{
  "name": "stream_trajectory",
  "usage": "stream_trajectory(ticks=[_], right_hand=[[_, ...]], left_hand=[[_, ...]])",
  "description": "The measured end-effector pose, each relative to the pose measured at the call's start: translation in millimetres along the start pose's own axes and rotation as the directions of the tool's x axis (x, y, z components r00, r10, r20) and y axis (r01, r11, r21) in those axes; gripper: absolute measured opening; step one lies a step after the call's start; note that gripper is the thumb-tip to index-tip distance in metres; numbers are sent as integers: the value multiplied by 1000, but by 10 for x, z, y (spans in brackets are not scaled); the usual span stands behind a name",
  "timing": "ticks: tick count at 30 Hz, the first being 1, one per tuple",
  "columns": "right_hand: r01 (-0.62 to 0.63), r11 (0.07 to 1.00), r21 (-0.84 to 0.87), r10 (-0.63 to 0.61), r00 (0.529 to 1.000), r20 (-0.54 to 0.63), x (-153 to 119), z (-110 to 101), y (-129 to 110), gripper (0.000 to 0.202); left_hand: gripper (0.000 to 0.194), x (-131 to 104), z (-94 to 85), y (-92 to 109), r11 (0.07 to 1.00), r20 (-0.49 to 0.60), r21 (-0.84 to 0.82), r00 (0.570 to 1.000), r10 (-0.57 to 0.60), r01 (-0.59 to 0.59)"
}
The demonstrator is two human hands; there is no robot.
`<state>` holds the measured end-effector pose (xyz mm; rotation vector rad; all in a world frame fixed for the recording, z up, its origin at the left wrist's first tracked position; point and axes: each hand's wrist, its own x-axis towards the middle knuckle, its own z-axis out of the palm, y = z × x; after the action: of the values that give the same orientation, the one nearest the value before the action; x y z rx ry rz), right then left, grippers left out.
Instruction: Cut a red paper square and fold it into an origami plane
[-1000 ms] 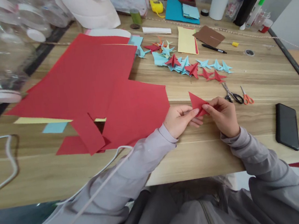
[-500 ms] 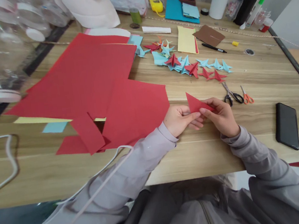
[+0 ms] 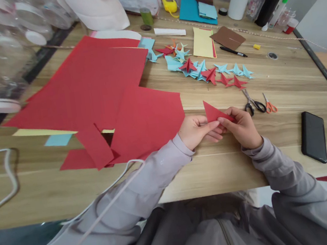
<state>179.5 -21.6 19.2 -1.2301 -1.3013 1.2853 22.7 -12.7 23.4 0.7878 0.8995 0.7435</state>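
Note:
A small red paper triangle (image 3: pixel 214 112) is held between both hands above the table, its tip pointing up and left. My left hand (image 3: pixel 198 131) pinches its lower edge with the thumb on top. My right hand (image 3: pixel 241 126) grips its right side between thumb and fingers, the two thumbs nearly touching. Large red paper sheets (image 3: pixel 93 83) lie to the left, one reaching close to my left wrist. Beyond the hands sit several folded red stars (image 3: pixel 210 75) and light blue stars (image 3: pixel 201 69).
Black-handled scissors (image 3: pixel 255 103) and orange scissors (image 3: pixel 269 104) lie right of the hands, near a black phone (image 3: pixel 313 137). A white cable (image 3: pixel 119 179) crosses my left sleeve. Plastic bottles (image 3: pixel 3 58) crowd the back left. A black pen (image 3: pixel 233 51) lies farther back.
The view has shifted very slightly. Both hands keep nearly the same hold on the red triangle.

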Motion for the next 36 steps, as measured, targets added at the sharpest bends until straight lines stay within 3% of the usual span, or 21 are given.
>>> stream_trajectory(ticks=[6,9,14,18,29,36], right_hand=[[25,999,25,-24,1000,-13,6,-23,20,30],[34,999,22,-33,999,-10,11,-26,20,30],[38,999,12,-38,999,-16,12,-19,10,30],[32,999,26,-32,999,-14,6,-18,3,30],[31,998,46,-30,999,-11,12,-30,14,28],[44,997,59,-47,998,51,5,-12,-13,31]], left_hand=[[50,28,-18,41,991,12,-106,996,-87,88],[44,27,-27,33,993,35,-78,996,-88,91],[16,6,-23,-5,999,41,44,999,-29,27],[14,2,-16,-2,998,47,53,998,-31,29],[26,15,-45,-22,998,84,54,996,-31,26],[41,12,-52,4,994,134,86,988,-74,63]])
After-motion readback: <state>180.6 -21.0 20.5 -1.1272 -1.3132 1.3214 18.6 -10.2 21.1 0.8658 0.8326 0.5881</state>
